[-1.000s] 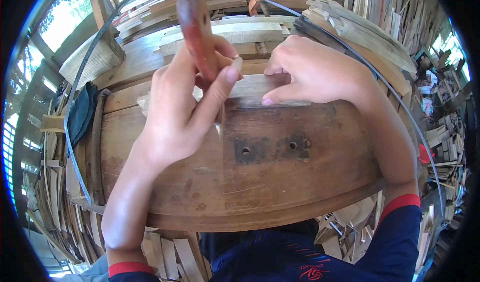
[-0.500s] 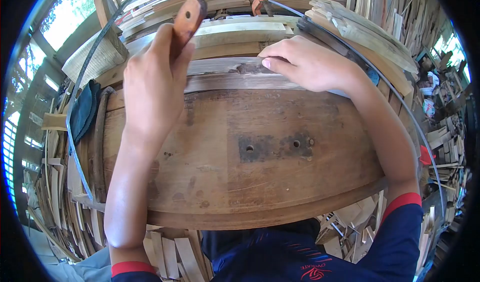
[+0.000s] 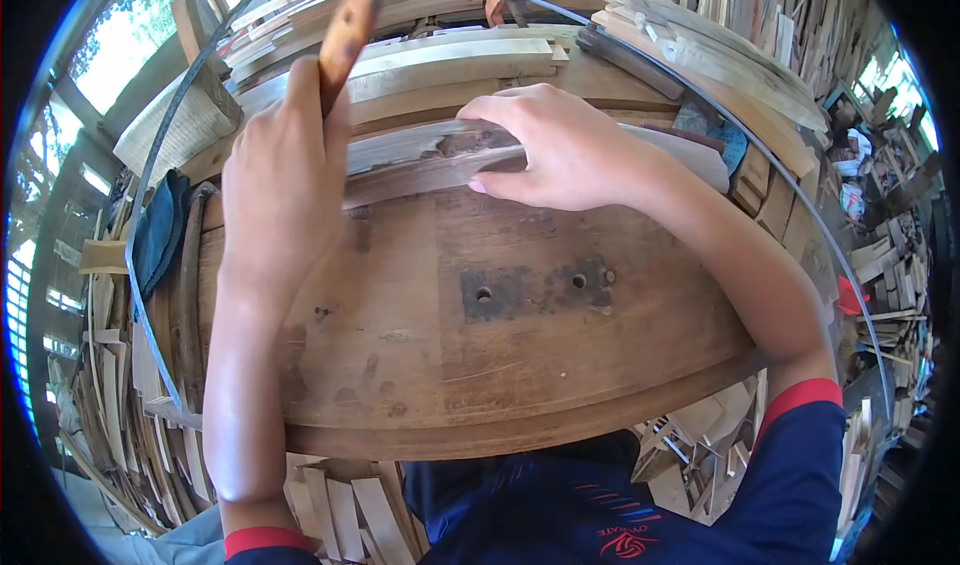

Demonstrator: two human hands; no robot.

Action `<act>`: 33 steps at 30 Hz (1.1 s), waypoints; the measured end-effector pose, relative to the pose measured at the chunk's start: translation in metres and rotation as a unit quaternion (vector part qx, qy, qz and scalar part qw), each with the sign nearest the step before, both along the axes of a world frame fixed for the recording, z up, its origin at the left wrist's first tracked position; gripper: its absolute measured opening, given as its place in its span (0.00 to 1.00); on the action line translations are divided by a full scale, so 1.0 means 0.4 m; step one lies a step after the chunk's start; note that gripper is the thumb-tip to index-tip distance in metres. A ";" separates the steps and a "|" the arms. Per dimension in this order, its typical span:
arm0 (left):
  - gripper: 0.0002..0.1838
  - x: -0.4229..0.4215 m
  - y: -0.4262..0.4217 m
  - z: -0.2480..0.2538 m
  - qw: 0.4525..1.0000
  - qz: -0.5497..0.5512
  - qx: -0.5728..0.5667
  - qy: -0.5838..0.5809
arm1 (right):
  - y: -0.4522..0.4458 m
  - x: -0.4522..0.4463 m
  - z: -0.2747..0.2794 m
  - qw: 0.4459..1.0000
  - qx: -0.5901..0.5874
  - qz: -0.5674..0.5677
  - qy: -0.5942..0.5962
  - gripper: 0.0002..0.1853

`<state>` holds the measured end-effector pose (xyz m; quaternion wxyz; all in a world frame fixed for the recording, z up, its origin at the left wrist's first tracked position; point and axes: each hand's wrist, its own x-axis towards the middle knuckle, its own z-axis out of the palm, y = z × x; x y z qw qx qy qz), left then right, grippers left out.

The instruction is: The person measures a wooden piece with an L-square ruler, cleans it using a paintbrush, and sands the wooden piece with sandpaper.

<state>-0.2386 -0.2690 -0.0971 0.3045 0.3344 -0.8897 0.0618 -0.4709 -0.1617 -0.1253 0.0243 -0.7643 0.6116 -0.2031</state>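
Note:
My left hand point(image 3: 283, 180) is closed round the wooden handle point(image 3: 350, 43) of a tool. The handle's end sticks up past my fingers and the rest of the tool is hidden. Beneath the handle, along the far side of the workbench point(image 3: 375, 330), lies a rough wooden plank point(image 3: 405, 177) with a dark, knotty hollow. My right hand point(image 3: 565, 150) straddles this plank near its middle, thumb on the near face and fingers over the far edge. Its fingertips are partly out of sight.
Stacked boards point(image 3: 450, 65) lie beyond the plank. A dark patch point(image 3: 540, 290) with two holes marks the bench top. On the left hang a dark cloth point(image 3: 163, 230) and a long thin strip point(image 3: 140, 215). An orange clamp point(image 3: 499, 3) stands at the back; wood scraps surround the bench.
My right hand has shifted left along the plank, its thumb and fingers spreading wider across it. The plank now lies at more of a slant. My left hand and the handle appear slightly farther left.

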 end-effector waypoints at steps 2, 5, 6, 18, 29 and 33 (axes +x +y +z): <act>0.09 0.001 -0.014 -0.019 1.000 -0.011 -0.013 -0.007 | 0.002 0.001 0.001 1.000 -0.003 -0.002 0.017 0.34; 0.09 -0.013 -0.005 -0.018 0.983 -0.140 0.091 0.077 | -0.006 -0.005 -0.015 0.997 -0.068 0.038 0.028 0.40; 0.09 -0.019 0.015 -0.020 0.959 -0.210 0.145 0.127 | -0.009 -0.003 -0.018 0.991 -0.123 0.047 0.021 0.43; 0.19 -0.049 0.069 -0.043 0.949 -0.312 -0.034 0.043 | 0.072 0.111 0.091 0.942 -0.335 0.037 -0.006 0.18; 0.27 -0.012 -0.016 -0.059 0.977 -0.178 0.098 -0.057 | 0.159 -0.020 0.110 0.933 -0.292 -0.205 -0.047 0.11; 0.22 -0.029 -0.020 -0.072 0.968 -0.217 0.121 -0.028 | 0.141 -0.005 0.059 0.922 -0.351 -0.155 0.047 0.11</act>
